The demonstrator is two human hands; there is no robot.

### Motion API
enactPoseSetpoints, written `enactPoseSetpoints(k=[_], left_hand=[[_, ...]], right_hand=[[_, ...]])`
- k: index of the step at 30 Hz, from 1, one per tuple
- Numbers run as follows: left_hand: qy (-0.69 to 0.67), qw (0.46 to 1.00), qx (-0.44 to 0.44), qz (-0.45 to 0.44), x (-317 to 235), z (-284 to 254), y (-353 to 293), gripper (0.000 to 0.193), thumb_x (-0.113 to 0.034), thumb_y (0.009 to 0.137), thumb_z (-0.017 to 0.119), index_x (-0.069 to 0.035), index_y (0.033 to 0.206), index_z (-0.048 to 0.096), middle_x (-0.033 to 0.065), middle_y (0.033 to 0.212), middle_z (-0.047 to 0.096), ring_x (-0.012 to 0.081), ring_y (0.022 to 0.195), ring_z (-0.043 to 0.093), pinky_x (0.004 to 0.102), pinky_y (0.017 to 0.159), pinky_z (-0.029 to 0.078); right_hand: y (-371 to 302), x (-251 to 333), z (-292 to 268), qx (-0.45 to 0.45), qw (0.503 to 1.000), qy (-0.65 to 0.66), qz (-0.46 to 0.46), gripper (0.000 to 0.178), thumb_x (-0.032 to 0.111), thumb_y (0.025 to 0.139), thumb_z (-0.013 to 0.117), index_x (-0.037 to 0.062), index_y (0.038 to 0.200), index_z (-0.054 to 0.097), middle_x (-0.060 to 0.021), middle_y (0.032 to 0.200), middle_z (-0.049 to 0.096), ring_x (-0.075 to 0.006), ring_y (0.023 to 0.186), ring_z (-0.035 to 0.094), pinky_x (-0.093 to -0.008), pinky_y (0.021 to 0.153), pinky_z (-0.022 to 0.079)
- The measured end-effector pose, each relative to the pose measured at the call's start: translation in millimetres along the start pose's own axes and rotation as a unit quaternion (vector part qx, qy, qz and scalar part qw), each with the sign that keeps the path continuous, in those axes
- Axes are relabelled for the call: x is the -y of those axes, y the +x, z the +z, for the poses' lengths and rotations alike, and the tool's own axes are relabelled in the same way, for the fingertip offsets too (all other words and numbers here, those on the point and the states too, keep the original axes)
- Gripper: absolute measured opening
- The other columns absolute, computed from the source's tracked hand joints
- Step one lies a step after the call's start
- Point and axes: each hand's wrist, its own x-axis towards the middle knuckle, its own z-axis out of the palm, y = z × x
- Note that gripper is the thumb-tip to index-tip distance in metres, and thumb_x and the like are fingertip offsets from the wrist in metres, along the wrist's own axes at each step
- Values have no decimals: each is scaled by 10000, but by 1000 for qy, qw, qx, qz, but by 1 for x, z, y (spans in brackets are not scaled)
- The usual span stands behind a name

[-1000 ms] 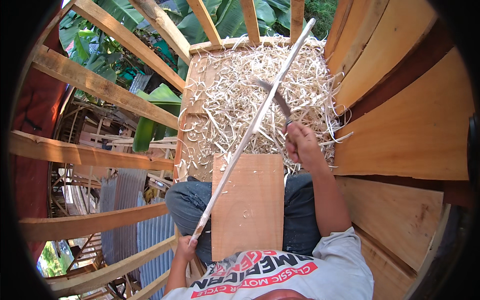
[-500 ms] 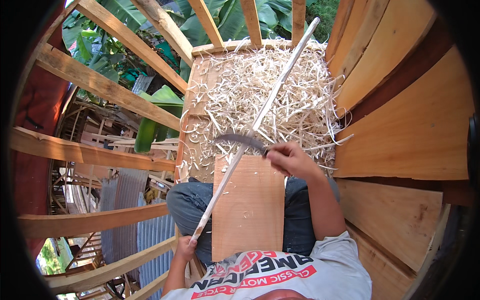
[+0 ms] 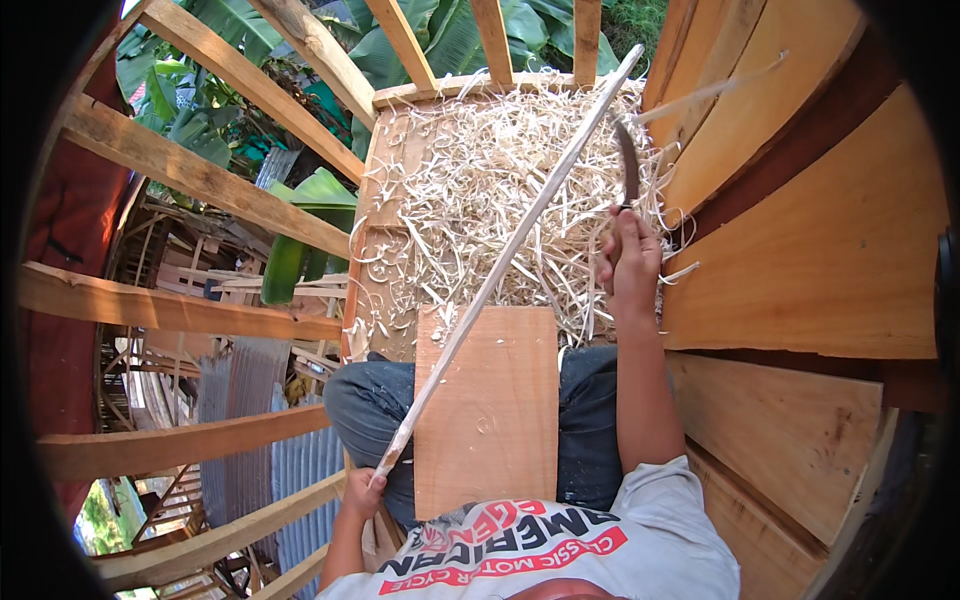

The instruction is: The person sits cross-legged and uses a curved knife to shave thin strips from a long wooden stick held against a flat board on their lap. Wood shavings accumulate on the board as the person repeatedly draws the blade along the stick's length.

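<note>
My left hand (image 3: 362,494), at the lower left, is closed round the near end of a long pale wooden stick (image 3: 497,275). The stick slants up and away to the right, over a flat wooden board (image 3: 487,410) that lies across my lap. In my right hand (image 3: 634,262) is a knife with a dark curved blade (image 3: 629,165), its tip pointing away from me. The blade is beside the stick's far part, apart from it on the right. A thin wood shaving (image 3: 715,90), blurred, is in the air just past the blade.
Curled wood shavings (image 3: 480,190) cover much of the wooden floor ahead. Wooden slats (image 3: 215,195) form an open railing at the left and far side, with green leaves (image 3: 450,40) beyond. Wooden panels (image 3: 810,250) wall off the right side.
My right hand has swept the knife forward along the stick, from its middle to beside its far end. A shaving has come off. My left hand keeps its hold.
</note>
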Motion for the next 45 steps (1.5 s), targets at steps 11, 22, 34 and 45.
enactPoseSetpoints(k=[11,22,34,45], left_hand=[[-28,1000,4,-3,-1,1,0,658,-674,786,565,-49,593,494,1,538,478,91,495,459,255,452,360],[-3,1000,2,25,-3,0,0,691,-684,815,501,-41,560,503,15,518,489,107,491,489,260,458,376],[95,991,-57,80,-3,10,-3,657,-585,866,495,5,579,509,88,482,459,166,470,478,333,464,376],[79,996,1,42,-9,-3,3,688,-587,881,457,30,576,467,119,479,392,169,477,395,367,467,341]], right_hand=[[-33,-24,26,222,951,-133,169,303,204,885,637,-5,1063,509,16,546,473,-40,369,389,-211,323,280],[-15,-22,14,-23,999,-39,-20,214,273,989,425,68,984,485,0,584,472,-59,383,424,-202,324,315],[-35,-37,34,97,735,-633,-223,499,470,842,632,55,589,519,-88,449,479,-270,417,528,-387,444,416],[64,-29,17,-45,653,-719,-234,683,625,866,475,2,612,591,-186,562,578,-365,568,599,-446,556,477]])
